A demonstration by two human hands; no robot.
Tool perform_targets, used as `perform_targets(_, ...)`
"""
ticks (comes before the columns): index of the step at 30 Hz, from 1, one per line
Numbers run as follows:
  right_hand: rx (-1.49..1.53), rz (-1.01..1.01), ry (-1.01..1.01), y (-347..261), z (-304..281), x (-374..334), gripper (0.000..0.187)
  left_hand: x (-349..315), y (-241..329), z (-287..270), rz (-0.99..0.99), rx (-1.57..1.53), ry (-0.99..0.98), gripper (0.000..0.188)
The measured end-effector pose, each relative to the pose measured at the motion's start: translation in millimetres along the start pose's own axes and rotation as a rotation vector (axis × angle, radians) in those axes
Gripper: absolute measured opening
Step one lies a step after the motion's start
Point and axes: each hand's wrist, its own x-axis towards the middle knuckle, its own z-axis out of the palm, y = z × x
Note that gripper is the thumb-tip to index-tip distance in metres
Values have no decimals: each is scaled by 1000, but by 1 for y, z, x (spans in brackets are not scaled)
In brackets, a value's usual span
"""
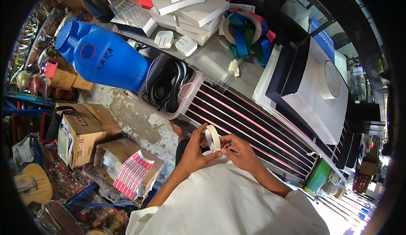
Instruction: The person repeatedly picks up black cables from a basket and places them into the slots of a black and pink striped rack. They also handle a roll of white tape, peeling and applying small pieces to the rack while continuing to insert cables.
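A cream roll of masking tape (pixel 215 139) stands on edge between my two hands, just in front of my white shirt. My left hand (pixel 194 153) grips its left side, with the fingers at the top and the thumb underneath. On the other side, the bent fingers and thumb of my right hand (pixel 241 153) close on the tape's outer face. Whether a loose end is pinched there is too small to make out. Beyond the hands lies a dark slatted surface with pink and white stripes (pixel 237 117).
Black cables fill a pale basket (pixel 182 108) beside a blue plastic jug (pixel 112 59). White boxes (pixel 198 12) and two white plugs (pixel 186 46) occupy the counter. Another tape roll (pixel 327 80) rests on a white box at right. Open cartons (pixel 152 165) stand on the floor at left.
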Motion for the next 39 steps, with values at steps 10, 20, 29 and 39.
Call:
perform_targets(10,-63,55,84,-4,-2,9,31,2,7,-6,198,388,-54,109)
perform_targets(20,73,86,190,37,-5,14,27,3,-17,-1,-66,-157,111,94)
perform_targets(29,-49,71,206,41,-6,15,38,-4,-20,-2,-225,-263,57,25)
perform_targets(39,-490,-249,225,-6,-10,32,33,2,-7,-3,170,299,145,27)
